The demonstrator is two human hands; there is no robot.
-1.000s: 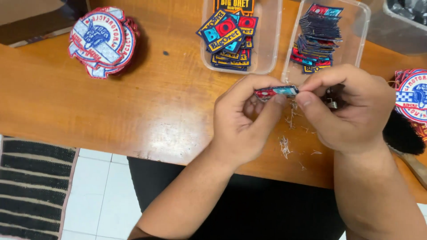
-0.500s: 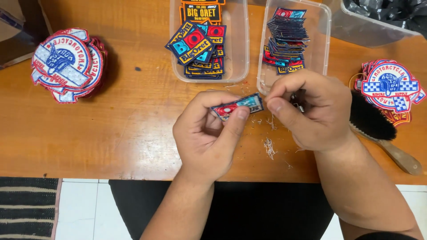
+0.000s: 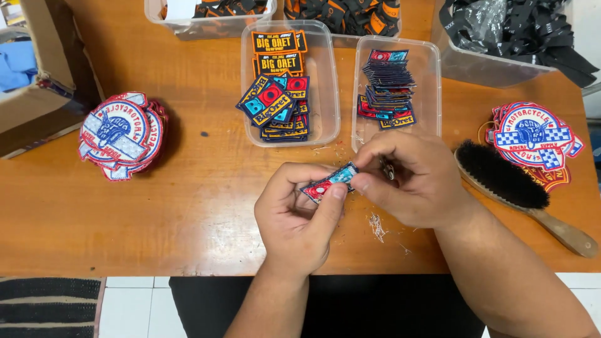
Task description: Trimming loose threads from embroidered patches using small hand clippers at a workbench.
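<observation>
Left hand (image 3: 294,219) and right hand (image 3: 413,184) pinch small red-blue patch (image 3: 328,183) between them above wooden desk (image 3: 188,206). Thread scraps (image 3: 377,225) beneath. Two clear tubs (image 3: 325,112) of patches behind. Round patch stacks (image 3: 122,134) at both sides; brush (image 3: 513,188) right.

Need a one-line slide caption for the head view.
Both hands, left and right, pinch a small red-and-blue patch over a wooden table, with patch-filled tubs behind and a brush alongside.

Wooden table (image 3: 156,213), white-tiled floor (image 3: 134,307)
</observation>
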